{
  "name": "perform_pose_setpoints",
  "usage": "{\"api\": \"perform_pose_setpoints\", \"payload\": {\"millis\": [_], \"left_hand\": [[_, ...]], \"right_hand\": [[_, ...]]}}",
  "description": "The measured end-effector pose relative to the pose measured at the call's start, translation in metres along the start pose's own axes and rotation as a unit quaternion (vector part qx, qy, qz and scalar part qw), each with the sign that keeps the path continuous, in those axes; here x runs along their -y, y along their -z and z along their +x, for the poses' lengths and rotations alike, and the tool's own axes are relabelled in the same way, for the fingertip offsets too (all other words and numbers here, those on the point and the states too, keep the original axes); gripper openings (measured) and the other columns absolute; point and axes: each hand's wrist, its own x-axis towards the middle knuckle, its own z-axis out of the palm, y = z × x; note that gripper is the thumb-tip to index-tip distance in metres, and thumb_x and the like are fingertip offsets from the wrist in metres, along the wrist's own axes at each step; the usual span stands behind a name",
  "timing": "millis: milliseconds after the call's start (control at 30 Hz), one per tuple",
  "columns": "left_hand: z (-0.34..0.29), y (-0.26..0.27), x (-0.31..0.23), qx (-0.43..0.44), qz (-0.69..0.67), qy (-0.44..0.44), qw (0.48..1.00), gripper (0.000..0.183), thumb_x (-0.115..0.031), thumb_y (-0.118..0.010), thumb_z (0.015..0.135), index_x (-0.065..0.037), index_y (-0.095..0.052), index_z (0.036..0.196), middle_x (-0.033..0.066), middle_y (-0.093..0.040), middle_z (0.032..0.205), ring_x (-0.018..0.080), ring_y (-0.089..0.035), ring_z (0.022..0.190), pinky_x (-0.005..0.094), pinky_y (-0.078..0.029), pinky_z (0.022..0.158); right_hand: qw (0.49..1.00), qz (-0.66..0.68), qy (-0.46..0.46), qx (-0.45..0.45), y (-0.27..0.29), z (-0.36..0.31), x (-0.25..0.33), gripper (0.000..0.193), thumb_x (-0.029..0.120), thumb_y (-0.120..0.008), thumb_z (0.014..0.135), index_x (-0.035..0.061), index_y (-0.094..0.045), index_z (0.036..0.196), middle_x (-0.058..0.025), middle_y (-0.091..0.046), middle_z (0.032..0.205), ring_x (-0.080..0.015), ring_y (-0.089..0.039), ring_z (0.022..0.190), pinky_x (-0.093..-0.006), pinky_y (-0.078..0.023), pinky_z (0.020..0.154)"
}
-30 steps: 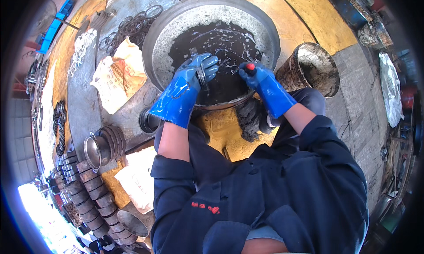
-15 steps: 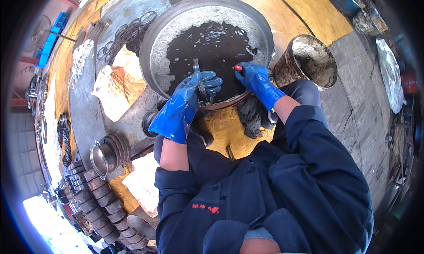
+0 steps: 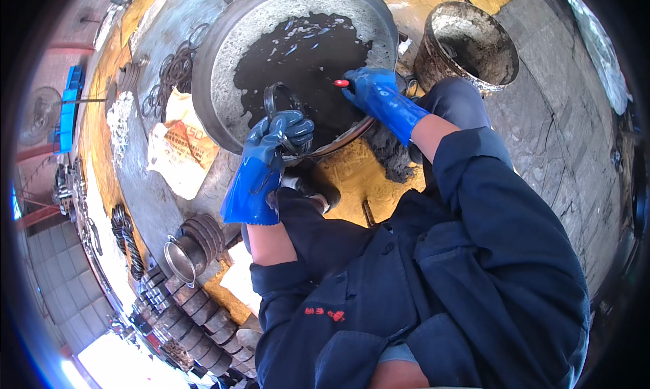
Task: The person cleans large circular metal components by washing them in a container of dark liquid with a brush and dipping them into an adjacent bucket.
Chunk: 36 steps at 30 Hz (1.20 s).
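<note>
Both my hands wear blue rubber gloves over a wide round metal basin (image 3: pixel 210 111) of dark liquid with grey froth around its sides. My left hand (image 3: pixel 276 133) is closed around a wet, dark metal ring (image 3: pixel 269 99), which stands tilted above the basin's near-left part. My right hand (image 3: pixel 374 91) is closed on a small red-ended tool (image 3: pixel 341 83) near the right side of the basin. Only the red end shows; the rest of the tool is hidden by the glove.
A dirty bucket (image 3: pixel 433 57) stands right of the basin. To the left lie a printed paper sack (image 3: pixel 181 152) and a heap of dark rings (image 3: pixel 175 74). Stacked metal cylinders (image 3: pixel 203 308) and a strainer-like round pan (image 3: pixel 181 259) are at lower left. Dark sludge (image 3: pixel 393 155) lies beside my leg.
My left hand has turned the ring so that more of its round opening shows. My right hand keeps hold of the red-ended tool. The whole view has shifted and turned slightly.
</note>
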Motion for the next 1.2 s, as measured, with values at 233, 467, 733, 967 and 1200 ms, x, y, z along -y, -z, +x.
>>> {"api": "perform_pose_setpoints", "payload": {"millis": [233, 467, 733, 967, 1200], "left_hand": [[0.008, 0.015, 0.006, 0.011, 0.013, -0.008, 1.000, 0.033, -0.020, -0.055, 0.098, 0.006, -0.059, 0.119, 0.0201, -0.068, 0.105, 0.0282, -0.069, 0.093, 0.0398, -0.058, 0.082], [0.007, 0.012, 0.005, -0.017, 0.006, -0.010, 1.000, 0.032, -0.018, -0.057, 0.097, 0.006, -0.059, 0.118, 0.0190, -0.068, 0.103, 0.0273, -0.069, 0.091, 0.0388, -0.058, 0.082], [0.000, 0.004, -0.003, -0.016, 0.022, -0.017, 0.999, 0.031, -0.018, -0.055, 0.099, 0.006, -0.060, 0.118, 0.0167, -0.069, 0.104, 0.0251, -0.069, 0.093, 0.0363, -0.058, 0.081], [0.004, 0.001, 0.003, -0.029, 0.015, -0.029, 0.999, 0.032, -0.020, -0.056, 0.098, 0.006, -0.061, 0.116, 0.0168, -0.069, 0.104, 0.0259, -0.069, 0.091, 0.0378, -0.057, 0.081], [0.025, 0.093, -0.042, 0.162, -0.198, -0.134, 0.957, 0.027, -0.021, -0.056, 0.096, 0.003, -0.055, 0.109, 0.0116, -0.057, 0.097, 0.0244, -0.057, 0.086, 0.0386, -0.047, 0.077]], "right_hand": [[0.999, 0.016, 0.006, -0.028, -0.003, 0.000, 0.000, 0.019, 0.033, -0.065, 0.083, 0.0187, -0.068, 0.096, -0.0067, -0.068, 0.085, -0.0274, -0.067, 0.082, -0.0417, -0.053, 0.072], [1.000, 0.005, -0.016, 0.010, 0.001, 0.001, 0.001, 0.019, 0.033, -0.066, 0.082, 0.0186, -0.067, 0.095, -0.0069, -0.069, 0.087, -0.0282, -0.067, 0.084, -0.0421, -0.053, 0.073], [1.000, 0.007, -0.022, 0.020, 0.004, 0.000, 0.004, 0.019, 0.032, -0.065, 0.083, 0.0189, -0.067, 0.096, -0.0071, -0.069, 0.091, -0.0286, -0.067, 0.087, -0.0427, -0.053, 0.076], [1.000, 0.000, -0.014, 0.016, 0.007, -0.002, -0.002, 0.020, 0.032, -0.066, 0.082, 0.0183, -0.067, 0.098, -0.0065, -0.069, 0.092, -0.0280, -0.067, 0.088, -0.0423, -0.053, 0.076], [1.000, 0.006, -0.002, 0.004, 0.006, 0.006, 0.004, 0.021, 0.034, -0.062, 0.084, 0.0162, -0.068, 0.094, -0.0089, -0.069, 0.085, -0.0295, -0.067, 0.082, -0.0440, -0.052, 0.072]]}}
